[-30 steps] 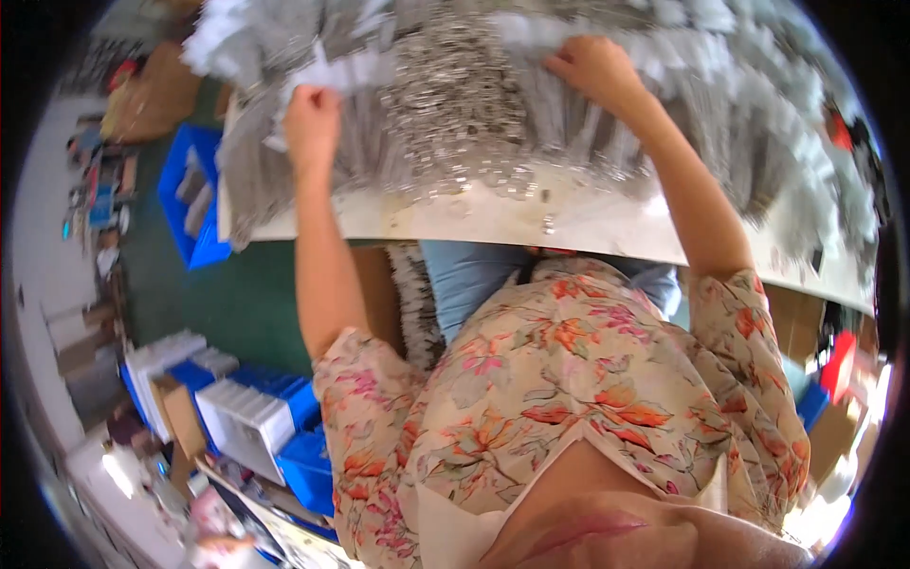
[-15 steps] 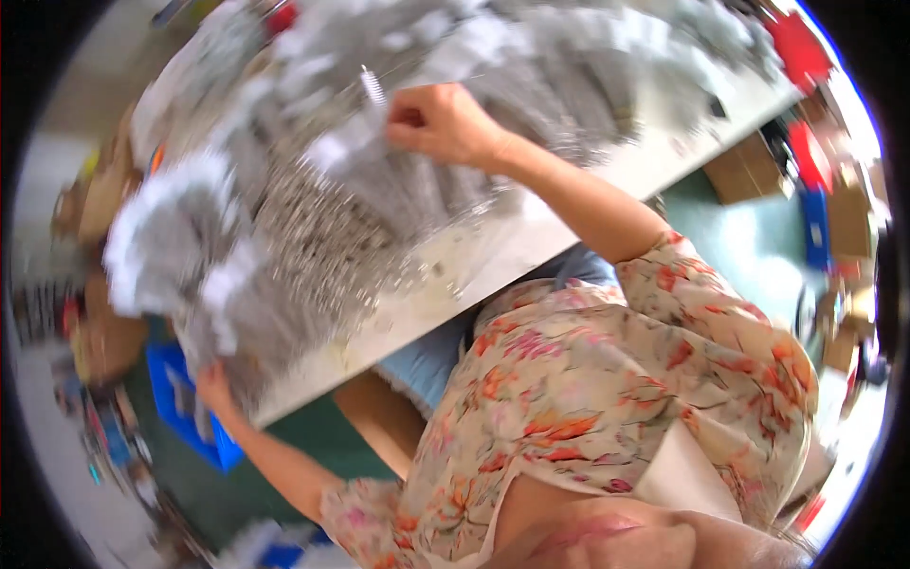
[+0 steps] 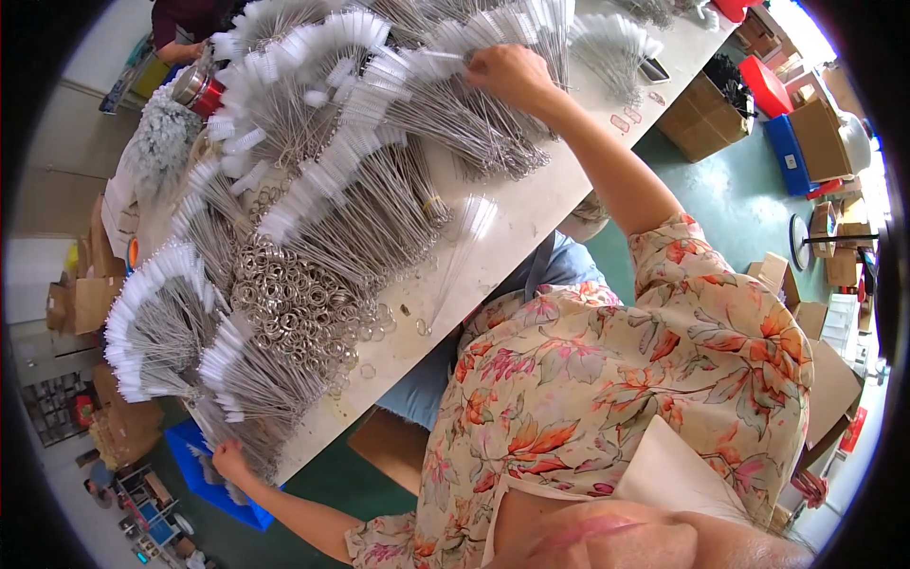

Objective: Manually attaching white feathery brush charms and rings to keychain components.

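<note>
No writing can be read; right of the table [image 3: 540,211], the white label [image 3: 791,161] on a blue bin [image 3: 802,178] is too small.

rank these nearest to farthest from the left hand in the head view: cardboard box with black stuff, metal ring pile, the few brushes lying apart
1. Metal ring pile: on the table, above and right of the left hand.
2. Few brushes: farther right, near the front edge.
3. Cardboard box: off the table, far right.

The rings [image 3: 289,302] look glossy metal, the brush stems [image 3: 358,226] metallic, bristles [image 3: 286,216] rough, tabletop [image 3: 521,216] smooth.
</note>
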Demonstrator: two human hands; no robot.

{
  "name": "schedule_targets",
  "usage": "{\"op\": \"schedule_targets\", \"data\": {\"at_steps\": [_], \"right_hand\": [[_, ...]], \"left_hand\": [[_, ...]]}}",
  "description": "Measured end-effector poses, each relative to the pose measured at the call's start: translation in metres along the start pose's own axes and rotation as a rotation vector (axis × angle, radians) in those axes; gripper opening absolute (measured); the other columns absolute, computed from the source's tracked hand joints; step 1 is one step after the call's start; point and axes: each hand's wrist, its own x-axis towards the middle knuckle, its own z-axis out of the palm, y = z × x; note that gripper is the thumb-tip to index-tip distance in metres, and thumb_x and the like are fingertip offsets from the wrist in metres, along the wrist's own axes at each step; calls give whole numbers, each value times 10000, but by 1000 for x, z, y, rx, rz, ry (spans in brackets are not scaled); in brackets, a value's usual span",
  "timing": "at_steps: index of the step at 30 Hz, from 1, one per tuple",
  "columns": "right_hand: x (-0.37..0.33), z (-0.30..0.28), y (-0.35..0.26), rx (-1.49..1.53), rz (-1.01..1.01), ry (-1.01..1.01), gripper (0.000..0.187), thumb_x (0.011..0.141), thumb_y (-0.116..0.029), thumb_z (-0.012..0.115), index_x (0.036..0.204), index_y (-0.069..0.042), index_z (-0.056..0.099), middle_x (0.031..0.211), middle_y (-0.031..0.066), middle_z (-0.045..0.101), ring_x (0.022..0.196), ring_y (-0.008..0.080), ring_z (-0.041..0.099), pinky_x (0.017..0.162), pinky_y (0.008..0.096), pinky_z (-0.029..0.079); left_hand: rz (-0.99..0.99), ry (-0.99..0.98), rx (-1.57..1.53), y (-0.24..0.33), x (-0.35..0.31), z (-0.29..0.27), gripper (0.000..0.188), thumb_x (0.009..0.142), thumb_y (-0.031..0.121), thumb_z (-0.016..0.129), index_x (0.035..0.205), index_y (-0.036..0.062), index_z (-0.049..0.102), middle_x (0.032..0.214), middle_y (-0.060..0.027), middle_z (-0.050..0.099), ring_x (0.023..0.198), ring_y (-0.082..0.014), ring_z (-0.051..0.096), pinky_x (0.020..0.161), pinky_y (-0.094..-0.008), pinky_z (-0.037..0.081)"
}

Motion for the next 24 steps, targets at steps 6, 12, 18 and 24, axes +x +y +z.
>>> {"op": "schedule_targets", "data": {"at_steps": [6, 12, 18, 24], "right_hand": [[2, 5, 11, -8, -4, 33, 215, 695, -300, 648, 809, -119, 661, 774, 93, 643, 737, 270, 614, 670, 383, 472], [5, -44, 53, 744, 161, 304, 306, 728, -345, 610, 799, -53, 664, 659, 71, 611, 591, 170, 562, 592, 306, 442], [29, -62, 278, 483, 331, 635, 384, 770, -407, 584, 829, -37, 668, 667, 56, 617, 581, 134, 554, 573, 277, 428], [0, -44, 318, 377, 831, 221, 426, 767, -422, 633, 916, -25, 674, 826, 63, 641, 706, 156, 616, 574, 278, 561]], "left_hand": [[89, 115, 45, 21, -8, -21, 228, 726, 191, 574, 808, -7, 651, 722, -135, 634, 634, -259, 585, 630, -346, 448], [123, 310, -116, 23, -15, -45, 213, 858, 116, 505, 999, 8, 622, 855, -98, 628, 621, -209, 563, 635, -311, 461], [245, 428, -317, 17, -23, -27, 252, 892, 230, 493, 996, 51, 637, 743, -31, 544, 546, -117, 444, 431, -264, 359], [-69, 98, -606, 74, -59, -20, 235, 891, 254, 489, 968, 104, 654, 677, 29, 481, 462, -44, 332, 370, -221, 205]]}}
